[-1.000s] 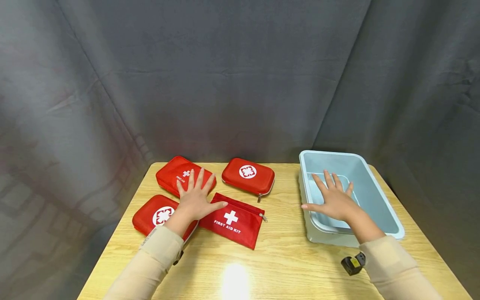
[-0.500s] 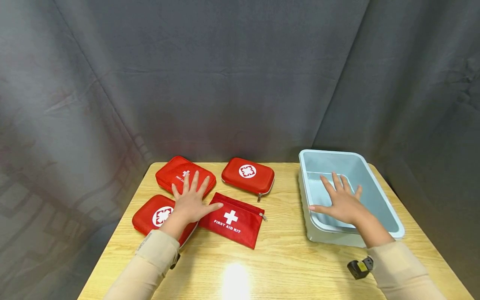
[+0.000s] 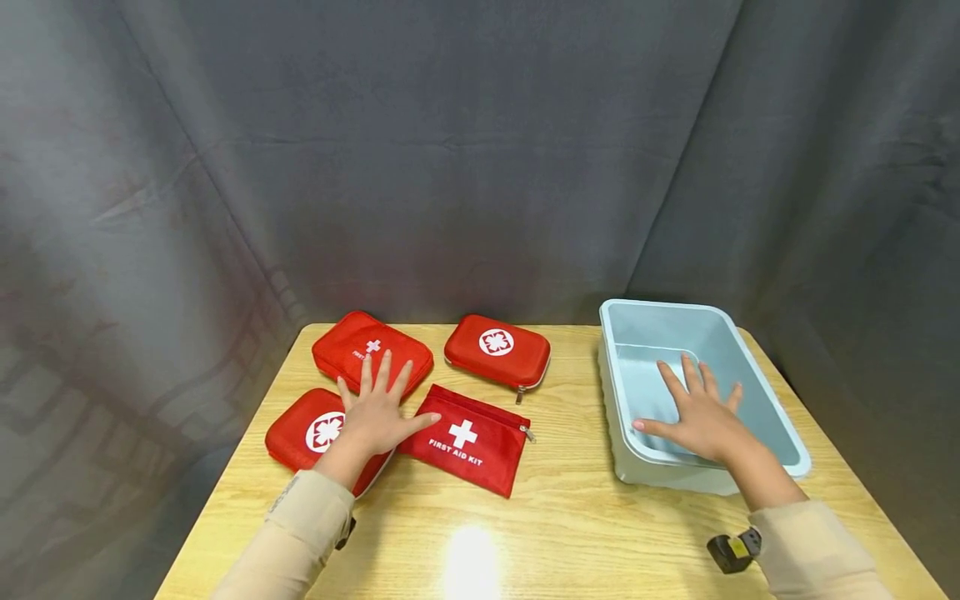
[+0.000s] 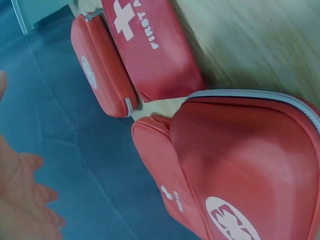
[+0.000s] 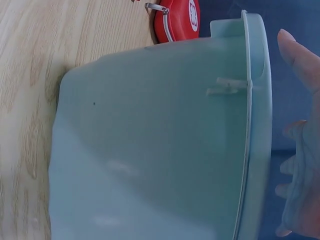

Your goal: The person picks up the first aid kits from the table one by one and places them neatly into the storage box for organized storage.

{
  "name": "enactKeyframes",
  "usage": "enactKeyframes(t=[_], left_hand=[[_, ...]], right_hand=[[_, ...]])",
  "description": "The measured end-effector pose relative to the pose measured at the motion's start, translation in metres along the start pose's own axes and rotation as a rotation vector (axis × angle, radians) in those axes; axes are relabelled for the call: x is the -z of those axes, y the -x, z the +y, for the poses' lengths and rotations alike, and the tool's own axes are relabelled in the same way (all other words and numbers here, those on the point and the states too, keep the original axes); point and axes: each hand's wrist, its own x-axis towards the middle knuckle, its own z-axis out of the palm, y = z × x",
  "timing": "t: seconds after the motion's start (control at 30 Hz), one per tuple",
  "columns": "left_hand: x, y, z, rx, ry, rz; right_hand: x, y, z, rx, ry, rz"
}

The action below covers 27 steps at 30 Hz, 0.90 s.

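My left hand (image 3: 372, 423) hovers with fingers spread among the red first aid cases and holds nothing. Partly under it in the head view lie a hard case with a round emblem (image 3: 300, 429) and a soft first aid bag (image 3: 345, 342). To its right is a flat zip pouch (image 3: 480, 471) lettered "FIRST AID KIT". A smaller hard case (image 3: 513, 362) sits behind the pouch. Over the near part of a pale blue bin (image 3: 772, 400), my right hand (image 3: 705, 425) is spread out, also holding nothing. The right wrist view shows it above the bin's rim (image 5: 257, 125).
All of this stands on a light wooden table (image 3: 570, 533). Grey cloth (image 3: 450, 167) hangs behind the table and along its sides. A small black wrist camera (image 3: 731, 552) is by the right sleeve.
The right hand has drifted right and a little nearer, over the bin. The left hand has shifted slightly left and down. The cases, pouch and bin stay put.
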Motion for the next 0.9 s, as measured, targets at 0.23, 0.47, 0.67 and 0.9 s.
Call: enactKeyframes(t=[0.23, 0.47, 0.67, 0.9], left_hand=[[-0.004, 0.004, -0.004, -0.005, 0.004, 0.026], [-0.008, 0.006, -0.007, -0.010, -0.029, 0.066], [-0.011, 0.008, -0.011, -0.003, -0.024, 0.067], [-0.018, 0.012, -0.016, 0.023, 0.000, 0.052]], right_hand=[[0.000, 0.004, 0.005, -0.006, 0.013, 0.014], [-0.002, 0.007, 0.010, 0.011, 0.067, 0.039], [-0.002, 0.010, 0.016, 0.017, 0.104, 0.055], [-0.002, 0.015, 0.021, -0.001, 0.109, 0.058]])
